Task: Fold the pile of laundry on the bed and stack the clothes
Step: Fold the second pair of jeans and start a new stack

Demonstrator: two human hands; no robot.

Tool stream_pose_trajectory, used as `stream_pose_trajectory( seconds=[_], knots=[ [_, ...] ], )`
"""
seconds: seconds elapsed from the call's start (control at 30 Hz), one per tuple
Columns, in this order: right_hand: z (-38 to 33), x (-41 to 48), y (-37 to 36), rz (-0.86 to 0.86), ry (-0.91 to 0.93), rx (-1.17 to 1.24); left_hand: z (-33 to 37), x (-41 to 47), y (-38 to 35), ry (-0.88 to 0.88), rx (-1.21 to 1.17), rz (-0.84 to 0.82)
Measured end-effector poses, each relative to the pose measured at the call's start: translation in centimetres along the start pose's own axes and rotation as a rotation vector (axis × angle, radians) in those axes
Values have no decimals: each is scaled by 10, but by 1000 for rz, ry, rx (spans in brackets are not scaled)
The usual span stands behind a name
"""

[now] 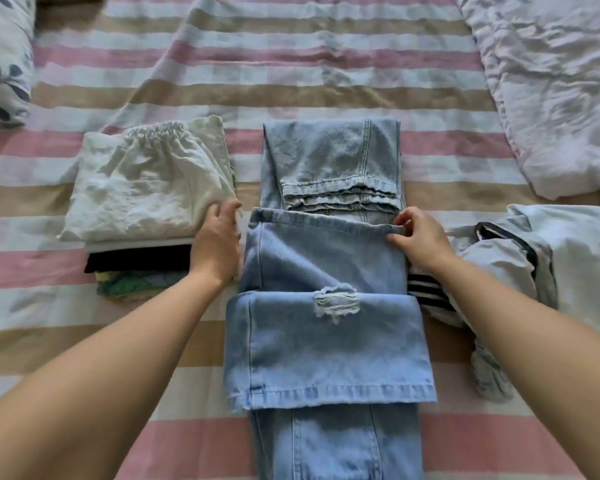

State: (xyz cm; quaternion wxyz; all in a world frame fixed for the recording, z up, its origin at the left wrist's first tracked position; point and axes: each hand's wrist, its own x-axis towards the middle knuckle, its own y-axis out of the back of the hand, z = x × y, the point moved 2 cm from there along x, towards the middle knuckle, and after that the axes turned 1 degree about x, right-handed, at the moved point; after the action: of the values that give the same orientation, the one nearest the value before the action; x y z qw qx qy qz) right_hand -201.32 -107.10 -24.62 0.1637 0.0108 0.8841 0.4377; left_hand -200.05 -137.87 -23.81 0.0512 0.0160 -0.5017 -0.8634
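Observation:
Light blue ripped jeans (326, 344) lie lengthwise in the middle of the striped bed (291, 64), partly folded over themselves. My right hand (420, 237) pinches the right end of the upper fold's edge. My left hand (219, 240) rests at the left side of the jeans, fingers apart, touching the neat stack of folded clothes (149, 206). That stack has a white garment on top, with black and green ones beneath. To the right lies an unfolded pile (520, 271) of pale garments, one with dark stripes.
A crumpled white duvet (548, 84) fills the far right corner. A leaf-patterned pillow (4, 60) lies at the far left. Bare striped sheet stretches beyond the jeans.

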Motion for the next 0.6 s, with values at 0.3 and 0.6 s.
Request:
stream_pose_trajectory(
  seconds=[0.3, 0.6],
  knots=[
    [-11, -66, -28, -171, 586, -163, 32, -56, -23, -731, 30, -466],
    [6, -89, -9, -48, 517, -72, -14, -65, 3, -455, -58, -472]
  ],
)
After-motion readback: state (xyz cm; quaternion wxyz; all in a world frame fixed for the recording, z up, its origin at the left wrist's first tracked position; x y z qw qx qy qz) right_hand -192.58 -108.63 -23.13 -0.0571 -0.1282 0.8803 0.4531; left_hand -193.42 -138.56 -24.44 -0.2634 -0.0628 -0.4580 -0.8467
